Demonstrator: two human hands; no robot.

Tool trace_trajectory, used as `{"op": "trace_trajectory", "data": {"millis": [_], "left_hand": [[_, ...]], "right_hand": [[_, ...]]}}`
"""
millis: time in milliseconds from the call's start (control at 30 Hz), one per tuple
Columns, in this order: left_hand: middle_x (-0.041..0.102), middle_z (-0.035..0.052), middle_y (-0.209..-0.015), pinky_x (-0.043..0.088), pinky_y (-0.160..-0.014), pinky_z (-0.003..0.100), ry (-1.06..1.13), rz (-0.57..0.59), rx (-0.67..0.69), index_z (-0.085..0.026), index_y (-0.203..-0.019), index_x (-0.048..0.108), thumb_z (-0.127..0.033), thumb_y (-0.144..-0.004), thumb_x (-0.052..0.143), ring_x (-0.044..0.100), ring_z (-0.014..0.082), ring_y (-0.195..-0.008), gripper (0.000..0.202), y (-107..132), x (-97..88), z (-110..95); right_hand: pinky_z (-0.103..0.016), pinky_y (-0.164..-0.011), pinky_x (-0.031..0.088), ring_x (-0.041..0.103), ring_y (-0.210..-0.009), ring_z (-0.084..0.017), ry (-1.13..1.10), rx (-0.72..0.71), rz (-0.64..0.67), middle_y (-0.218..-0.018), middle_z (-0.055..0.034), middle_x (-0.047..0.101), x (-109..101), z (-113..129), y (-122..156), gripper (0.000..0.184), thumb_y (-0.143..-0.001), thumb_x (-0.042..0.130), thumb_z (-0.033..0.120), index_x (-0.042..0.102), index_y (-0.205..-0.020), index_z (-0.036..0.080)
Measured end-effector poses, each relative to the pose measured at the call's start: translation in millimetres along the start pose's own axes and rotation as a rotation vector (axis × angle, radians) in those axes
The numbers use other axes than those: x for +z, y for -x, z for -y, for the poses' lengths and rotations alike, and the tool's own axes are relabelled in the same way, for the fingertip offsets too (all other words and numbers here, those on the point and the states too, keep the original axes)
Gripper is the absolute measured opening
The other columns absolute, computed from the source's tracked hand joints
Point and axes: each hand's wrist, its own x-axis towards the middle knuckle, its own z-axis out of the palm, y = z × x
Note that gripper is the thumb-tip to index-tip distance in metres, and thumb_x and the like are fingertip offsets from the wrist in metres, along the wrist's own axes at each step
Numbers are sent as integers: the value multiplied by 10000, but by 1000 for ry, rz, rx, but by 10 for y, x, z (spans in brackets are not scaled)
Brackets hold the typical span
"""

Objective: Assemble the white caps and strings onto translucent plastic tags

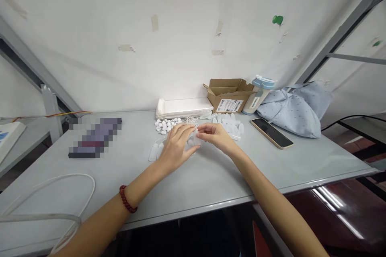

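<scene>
My left hand (pixel 176 146) arches over the tabletop, with a small translucent plastic piece (pixel 197 139) between its thumb and fingertips. From the other side, the pinched fingers of my right hand (pixel 214 135) meet the upper part of this piece. Beneath and left of my left hand lie similar flat translucent pieces (pixel 153 152) with thin loops; my fingers partly cover them. Just beyond my hands is a pile of small white caps (pixel 164 125), with thin white loops (pixel 191 120) beside it. More translucent pieces (pixel 230 122) are heaped right of these.
A stack of white trays (pixel 185 106) and an open cardboard box (pixel 230 95) stand against the wall. Right of them are a blue-lidded cup (pixel 258 94), a phone (pixel 272 133) and a light-blue cloth bag (pixel 297 110). A pale cable (pixel 90 182) loops at front left, near a pixelated patch (pixel 96 138).
</scene>
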Motion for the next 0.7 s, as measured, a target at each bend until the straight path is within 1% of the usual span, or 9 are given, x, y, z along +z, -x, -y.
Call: {"op": "trace_trajectory", "data": {"millis": [100,233,367,500,700], "left_hand": [[599,94,-1188,413,-964,489,16,47,-16,-201,-1181,514,-276,-794,658,453,278,-1184,419,14,14,13],[605,83,-1183,406,-960,504,32,162,-34,-202,-1168,528,-276,-789,651,451,289,-1179,405,31,21,7],[608,78,-1180,407,-949,503,47,268,-38,-203,-1149,541,-278,-795,640,450,292,-1169,376,39,23,-21],[604,93,-1177,416,-950,476,30,353,-57,-176,-1129,546,-289,-804,631,455,285,-1164,355,41,28,-27],[594,103,-1180,407,-949,475,-58,422,-67,-165,-1113,540,-316,-827,597,453,293,-1182,329,41,30,-25]], "right_hand": [[-240,-557,386,500,-585,-99,48,51,33,-667,4,587,-19,-2,-5,239,-678,664,321,658,-835,142],[-233,-541,369,484,-549,-94,190,69,118,-604,12,568,-83,-35,-12,186,-735,580,305,673,-770,147],[-232,-512,361,486,-526,-96,335,100,183,-652,-16,631,-141,-61,-21,208,-757,544,305,667,-709,143],[-234,-507,376,500,-533,-109,404,115,213,-683,-32,666,-141,-81,-34,219,-752,546,309,667,-704,133],[-233,-525,383,503,-550,-111,435,115,243,-671,-27,663,-100,-114,-42,208,-743,538,275,683,-728,127]]}}
